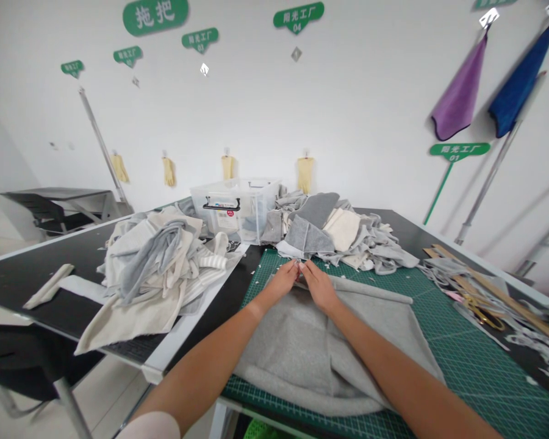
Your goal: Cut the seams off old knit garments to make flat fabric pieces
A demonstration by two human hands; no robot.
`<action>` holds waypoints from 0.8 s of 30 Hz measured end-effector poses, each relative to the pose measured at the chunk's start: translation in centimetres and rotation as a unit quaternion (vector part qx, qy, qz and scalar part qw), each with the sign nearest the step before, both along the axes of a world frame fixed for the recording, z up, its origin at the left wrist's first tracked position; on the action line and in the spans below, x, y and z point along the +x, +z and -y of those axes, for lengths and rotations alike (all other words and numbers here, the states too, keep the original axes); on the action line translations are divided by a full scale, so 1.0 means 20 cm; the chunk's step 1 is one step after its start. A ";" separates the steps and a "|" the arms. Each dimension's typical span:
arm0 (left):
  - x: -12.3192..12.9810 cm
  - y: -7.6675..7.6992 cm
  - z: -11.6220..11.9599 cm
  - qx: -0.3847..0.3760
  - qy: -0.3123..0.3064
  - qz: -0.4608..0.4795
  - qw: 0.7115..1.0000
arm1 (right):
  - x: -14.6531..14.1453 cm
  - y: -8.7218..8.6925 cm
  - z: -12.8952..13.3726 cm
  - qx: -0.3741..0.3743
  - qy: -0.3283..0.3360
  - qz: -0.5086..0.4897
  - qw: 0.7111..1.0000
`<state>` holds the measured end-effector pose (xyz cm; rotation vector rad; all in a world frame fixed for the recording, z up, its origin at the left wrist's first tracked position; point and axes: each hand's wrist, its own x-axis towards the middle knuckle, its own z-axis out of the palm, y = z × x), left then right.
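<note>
A grey piece of fabric lies spread on the green cutting mat, its edges curling. At its far edge, my left hand is closed with fingertips pinched on the cloth. Right beside it, my right hand also pinches that edge, and the two hands' fingertips nearly touch. A small reddish spot shows between the fingers, too small to make out. Just beyond my hands sits a heap of grey and cream fabric scraps.
Another pile of scraps lies left, near a clear plastic bin. Gold-handled scissors, offcuts and wooden strips lie right. A black chair stands at the lower left. Cloths and yellow gloves hang on the wall.
</note>
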<state>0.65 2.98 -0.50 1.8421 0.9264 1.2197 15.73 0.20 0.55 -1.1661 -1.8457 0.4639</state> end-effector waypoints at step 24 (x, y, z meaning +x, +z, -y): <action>0.01 0.02 0.03 -0.035 0.008 0.071 0.997 | -0.01 0.00 0.00 -0.011 -0.003 -0.009 1.000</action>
